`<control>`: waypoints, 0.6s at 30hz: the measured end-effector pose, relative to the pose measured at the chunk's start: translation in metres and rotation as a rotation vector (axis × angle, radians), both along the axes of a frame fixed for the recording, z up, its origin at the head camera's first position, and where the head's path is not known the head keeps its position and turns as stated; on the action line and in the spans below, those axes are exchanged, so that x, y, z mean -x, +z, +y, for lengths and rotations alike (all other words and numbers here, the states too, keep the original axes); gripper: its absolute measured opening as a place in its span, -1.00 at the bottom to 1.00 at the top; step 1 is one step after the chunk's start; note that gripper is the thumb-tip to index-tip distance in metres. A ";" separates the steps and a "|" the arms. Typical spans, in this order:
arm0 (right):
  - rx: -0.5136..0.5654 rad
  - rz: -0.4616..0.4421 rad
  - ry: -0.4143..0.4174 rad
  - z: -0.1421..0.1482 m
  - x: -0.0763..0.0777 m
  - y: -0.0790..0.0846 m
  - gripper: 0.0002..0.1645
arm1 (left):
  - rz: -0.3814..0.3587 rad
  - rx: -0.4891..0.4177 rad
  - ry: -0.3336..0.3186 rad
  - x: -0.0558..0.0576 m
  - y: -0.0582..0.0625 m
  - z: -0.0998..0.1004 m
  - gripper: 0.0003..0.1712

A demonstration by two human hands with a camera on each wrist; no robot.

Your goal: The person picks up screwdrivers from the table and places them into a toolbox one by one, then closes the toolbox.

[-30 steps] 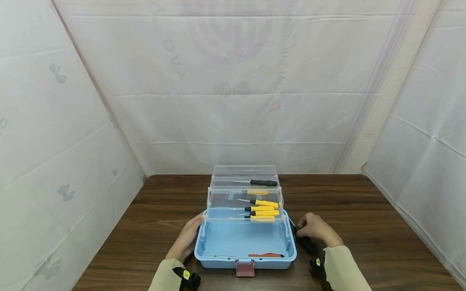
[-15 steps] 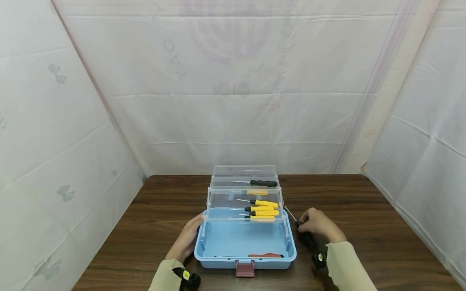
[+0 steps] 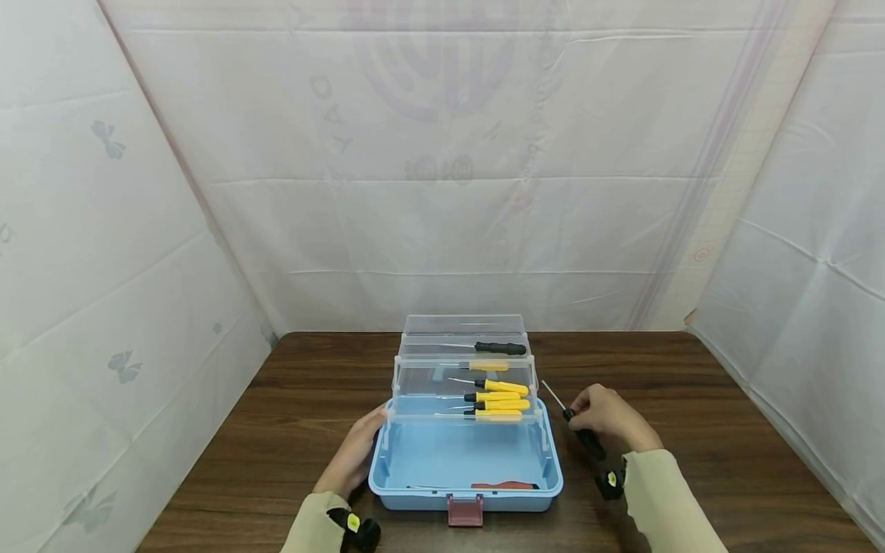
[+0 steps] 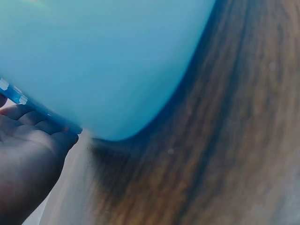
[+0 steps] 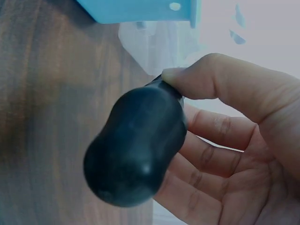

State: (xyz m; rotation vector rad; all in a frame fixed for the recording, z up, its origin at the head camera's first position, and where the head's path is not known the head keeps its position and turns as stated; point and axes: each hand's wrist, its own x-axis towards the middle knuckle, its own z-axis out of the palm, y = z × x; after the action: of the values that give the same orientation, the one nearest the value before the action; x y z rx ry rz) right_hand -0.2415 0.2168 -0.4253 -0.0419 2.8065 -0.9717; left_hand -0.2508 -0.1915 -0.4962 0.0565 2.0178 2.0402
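A black-handled screwdriver point(image 3: 589, 443) is pinched near the front of its handle by the thumb and forefinger of my right hand point(image 3: 611, 418). Its metal shaft points up and left, beside the box. The right wrist view shows the handle point(image 5: 136, 145) large, with the other fingers loosely behind it. My left hand point(image 3: 353, 455) holds the left side of an open light-blue toolbox point(image 3: 463, 453), near the rear corner. In the left wrist view, the fingers point(image 4: 40, 124) meet the box's rim; the tips are partly hidden.
Clear raised trays point(image 3: 422, 380) bear several yellow-handled screwdrivers point(image 3: 507, 387) and a black-handled one point(image 3: 501, 349). An orange-red-handled screwdriver point(image 3: 505, 485) lies inside the box along the front. A reddish latch point(image 3: 465, 510) hangs at the front. The brown table point(image 3: 691, 430) extends to both sides.
My right hand has moved slightly back and to the right with the black-handled screwdriver, which now shows more of its shaft clear of the box. My left hand and the toolbox stay put.
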 end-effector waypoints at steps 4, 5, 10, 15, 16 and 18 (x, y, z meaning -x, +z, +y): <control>0.002 0.009 0.014 0.001 0.002 0.006 -0.76 | 0.001 -0.009 0.001 0.000 0.000 0.000 -0.34; 0.003 0.011 0.017 0.001 0.002 0.008 -0.76 | 0.001 -0.011 0.001 0.000 0.000 0.000 -0.34; 0.007 0.017 0.035 0.002 0.005 0.019 -0.72 | 0.000 -0.014 0.001 0.000 0.000 0.000 -0.34; 0.020 0.022 0.059 0.004 0.007 0.029 -0.72 | -0.003 -0.013 -0.002 0.000 0.000 0.000 -0.34; 0.018 0.025 0.067 0.004 0.007 0.031 -0.72 | -0.003 -0.012 -0.002 0.000 0.000 0.000 -0.33; 0.017 0.024 0.071 0.004 0.008 0.033 -0.72 | -0.004 -0.011 -0.002 0.000 0.001 0.000 -0.33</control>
State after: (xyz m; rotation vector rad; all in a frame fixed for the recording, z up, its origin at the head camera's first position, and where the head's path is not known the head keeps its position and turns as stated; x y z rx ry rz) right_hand -0.2494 0.2209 -0.3921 -0.1550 2.7973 -0.9852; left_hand -0.2507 -0.1917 -0.4955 0.0563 2.0039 2.0482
